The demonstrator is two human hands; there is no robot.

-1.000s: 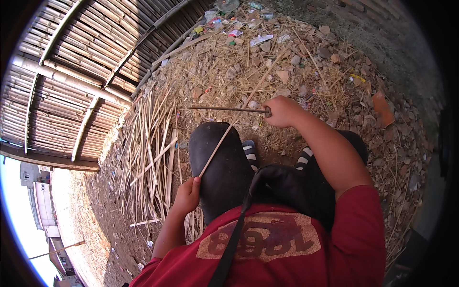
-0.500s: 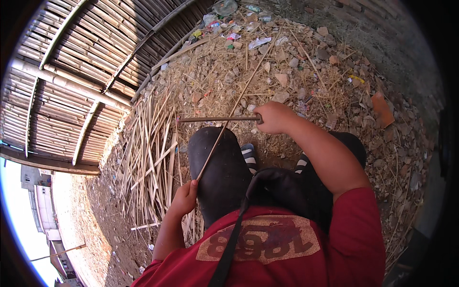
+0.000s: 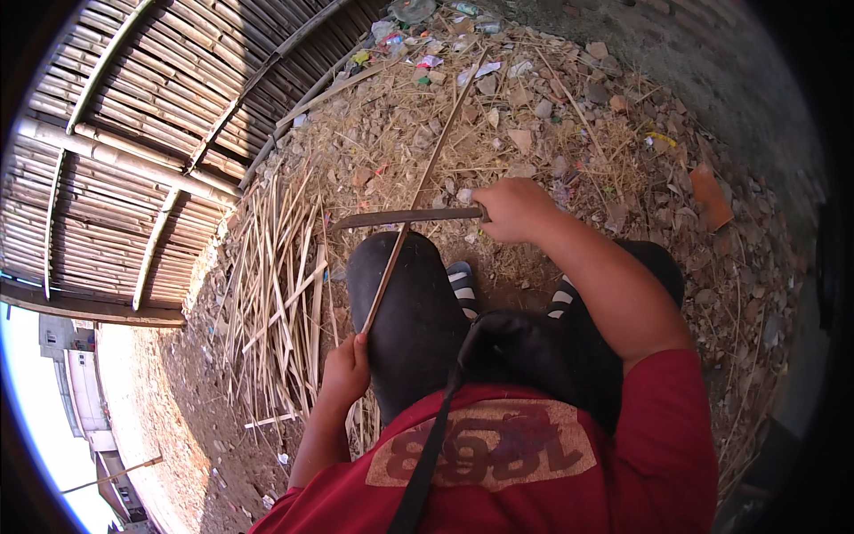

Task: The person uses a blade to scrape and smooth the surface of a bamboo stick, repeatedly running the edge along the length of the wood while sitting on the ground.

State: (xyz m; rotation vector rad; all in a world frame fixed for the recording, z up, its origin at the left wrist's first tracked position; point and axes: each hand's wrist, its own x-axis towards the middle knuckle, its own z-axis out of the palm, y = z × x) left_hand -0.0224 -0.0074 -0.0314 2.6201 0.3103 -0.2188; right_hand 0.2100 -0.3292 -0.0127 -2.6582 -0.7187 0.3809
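My left hand (image 3: 345, 370) is closed round the near end of a long, thin bamboo strip (image 3: 429, 169). The strip slants across my left knee and reaches far ahead over the rubble. In my right hand (image 3: 516, 211) is the handle of a long knife (image 3: 405, 216), whose dark blade points left. The blade crosses the strip just beyond my left knee and appears to touch it. My right fingers are wrapped round the handle, which they mostly hide.
A heap of split bamboo strips (image 3: 276, 303) lies left of my left leg. A bamboo slat wall (image 3: 133, 169) rises at the left, a brick wall (image 3: 729, 98) at the far right. Stones, dry straw, litter and a broken brick (image 3: 710, 200) cover the ground ahead.
The knife blade has turned so that more of its broad side shows. The bamboo strip has also turned, showing a wider face, and its far end has shifted left.
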